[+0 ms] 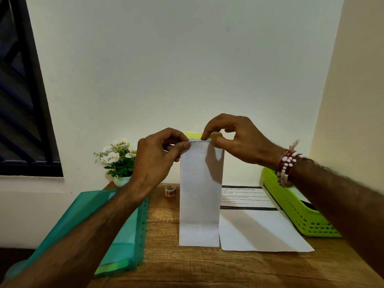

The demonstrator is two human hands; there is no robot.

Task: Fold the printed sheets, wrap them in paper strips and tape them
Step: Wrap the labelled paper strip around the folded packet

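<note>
A folded white printed sheet [199,196] hangs upright above the wooden table [166,265], its blank side toward me. My left hand [158,156] pinches its top left corner and my right hand [234,140] pinches its top right corner. A yellow-green paper strip [193,134] shows just behind the sheet's top edge, between my fingers. A small roll of patterned tape [170,190] stands on the table behind the sheet. Another printed sheet [259,223] lies flat to the right.
A green translucent folder [124,231] lies on the table's left side under my left forearm. A lime green perforated basket [299,210] stands at the right. A small pot of white flowers [118,161] stands at the back left, against the wall.
</note>
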